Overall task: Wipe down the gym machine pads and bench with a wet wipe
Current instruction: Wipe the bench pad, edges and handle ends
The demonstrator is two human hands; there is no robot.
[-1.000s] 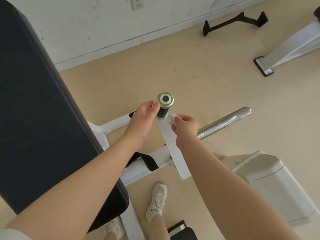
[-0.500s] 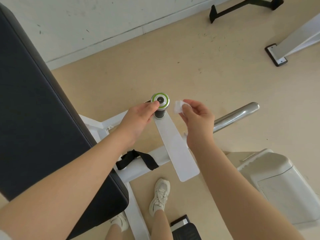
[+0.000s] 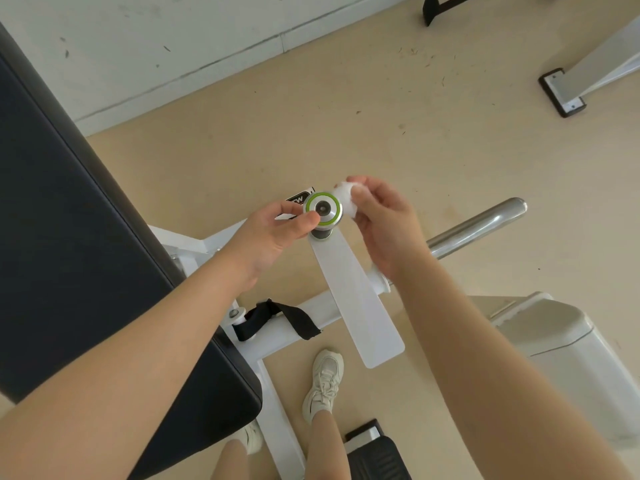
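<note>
Head view, largest first: we see the dark bench pad (image 3: 86, 265) filling the left, broad, padded and firmly fixed to the white frame (image 3: 311, 306). We judge it soft under pressure but immovable, so it needs flat, sweeping strokes, no holding. Right of it a chrome bar (image 3: 485, 226) runs out over the floor, hard and probably slick. Nearer us a flat white lever (image 3: 353, 299) rises to a round metal cap (image 3: 322, 208) with a green ring.

Our left hand (image 3: 270, 237) steadies that cap, its grip narrow, thumb and fingertips pinching the cap's near-left rim. Our right hand (image 3: 384, 220) sits just right of the cap, its grip closed on the wipe (image 3: 343, 199), which is bunched into a small white wad and pressed against the cap's far-right edge.

The wipe looks light, limp and damp; we judge it will tear or roll if dragged by one corner. Better to keep it bunched between thumb and fingers, then spread it under the palm for the pad.
</note>
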